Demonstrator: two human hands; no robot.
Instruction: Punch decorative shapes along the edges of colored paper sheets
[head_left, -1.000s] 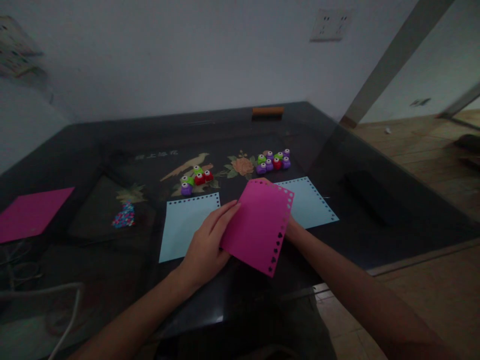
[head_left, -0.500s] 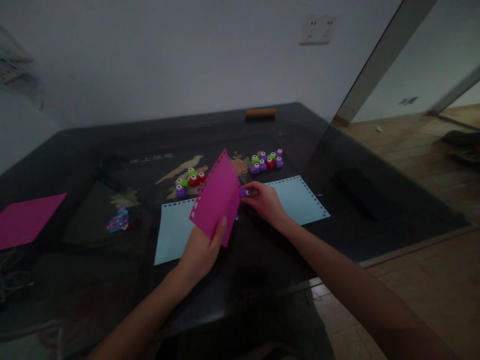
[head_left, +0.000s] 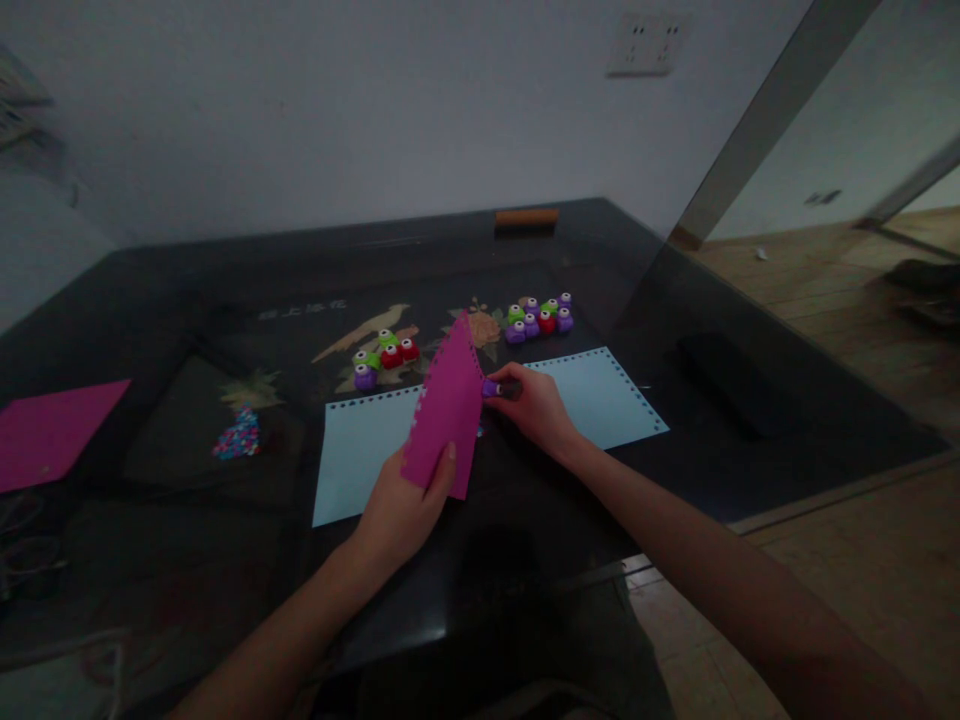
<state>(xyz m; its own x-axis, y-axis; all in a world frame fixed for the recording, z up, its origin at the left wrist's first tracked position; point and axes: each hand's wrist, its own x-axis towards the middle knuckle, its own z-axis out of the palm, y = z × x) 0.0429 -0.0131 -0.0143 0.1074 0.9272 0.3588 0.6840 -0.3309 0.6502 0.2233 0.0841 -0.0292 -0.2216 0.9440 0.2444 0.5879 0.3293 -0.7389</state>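
Observation:
My left hand (head_left: 409, 510) grips the lower part of a folded pink paper (head_left: 446, 400) that has punched shapes along its edges. My right hand (head_left: 536, 408) pinches a small purple punch (head_left: 491, 388) at the paper's right edge. Two light blue sheets with punched borders lie on the dark table, one at the left (head_left: 360, 460), partly behind the pink paper, and one at the right (head_left: 611, 400). Behind them are a left group of punches (head_left: 390, 356) and a right group of punches (head_left: 541, 320), in green, red and purple.
Another pink sheet (head_left: 56, 435) lies at the far left, with a small heap of coloured paper bits (head_left: 240, 435) to its right. A brown roll (head_left: 526, 218) rests at the table's back edge. A dark oblong object (head_left: 724, 385) lies at the right.
The pink paper has turned to a narrower angle and shifted slightly right with my left hand. My right hand still holds the purple punch at its edge. The view has shifted slightly.

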